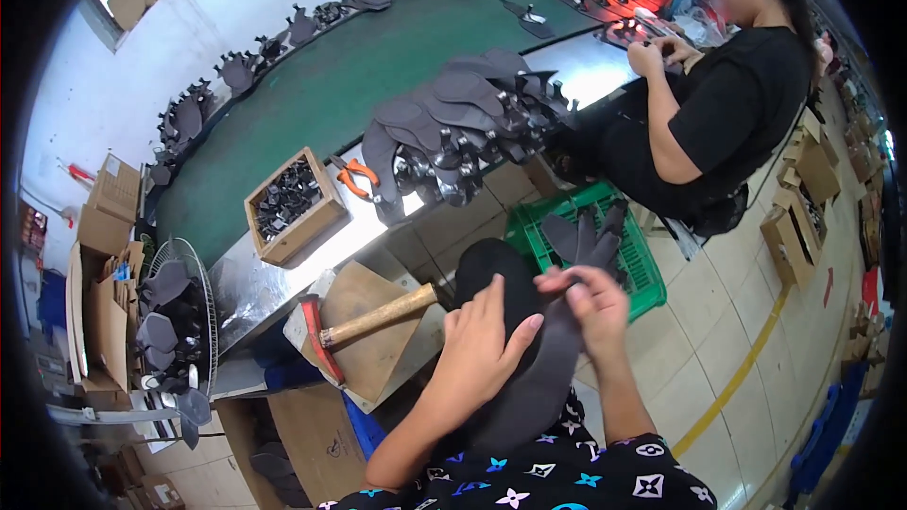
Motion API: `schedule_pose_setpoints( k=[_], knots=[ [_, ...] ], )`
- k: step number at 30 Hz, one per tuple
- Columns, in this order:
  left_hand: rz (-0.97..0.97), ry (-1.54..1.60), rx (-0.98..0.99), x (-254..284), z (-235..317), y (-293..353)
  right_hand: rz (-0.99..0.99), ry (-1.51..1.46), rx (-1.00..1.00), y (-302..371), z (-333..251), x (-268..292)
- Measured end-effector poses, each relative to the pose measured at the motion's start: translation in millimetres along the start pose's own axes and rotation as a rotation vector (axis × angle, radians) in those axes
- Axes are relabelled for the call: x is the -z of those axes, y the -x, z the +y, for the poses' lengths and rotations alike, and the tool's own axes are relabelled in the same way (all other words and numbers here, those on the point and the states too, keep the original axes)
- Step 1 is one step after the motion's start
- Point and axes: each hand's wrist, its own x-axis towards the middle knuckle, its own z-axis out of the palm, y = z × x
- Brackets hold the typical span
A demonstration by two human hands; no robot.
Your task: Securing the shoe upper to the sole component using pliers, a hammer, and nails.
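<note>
My left hand (482, 340) and my right hand (590, 300) both grip a dark grey, flat shoe-upper piece (539, 382) that hangs down over my lap. A black rounded form (491, 264) sits just behind it, partly hidden by my fingers. To the left, a hammer (364, 326) with a wooden handle and red head lies on a cardboard-covered block (368, 349), close to my left hand.
A green plastic crate (642, 264) holding dark pieces stands on the floor ahead. A pile of dark uppers (453, 123), orange pliers (357, 179) and a wooden box of small parts (288, 203) rest beside the green conveyor belt (321, 94). A seated person in black (718, 123) works at right.
</note>
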Motion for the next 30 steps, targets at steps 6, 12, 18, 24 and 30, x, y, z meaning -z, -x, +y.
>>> schedule_pose_setpoints(
  k=[6,12,18,24,30],
  knots=[
    [0.179,-0.012,0.099,15,-23,18,0.465,0.536,0.109,-70,78,183],
    [0.282,-0.049,0.165,25,-45,43,0.411,2.068,0.034,-104,123,229],
    [0.349,-0.07,0.169,39,-37,49,0.095,1.122,0.577,-221,24,5],
    [0.568,-0.378,0.106,59,-32,45,-0.07,0.885,0.457,-240,-19,-112],
    [0.958,-0.441,-0.149,105,-36,77,-1.415,-0.233,-0.338,-83,-73,-201]
  ],
)
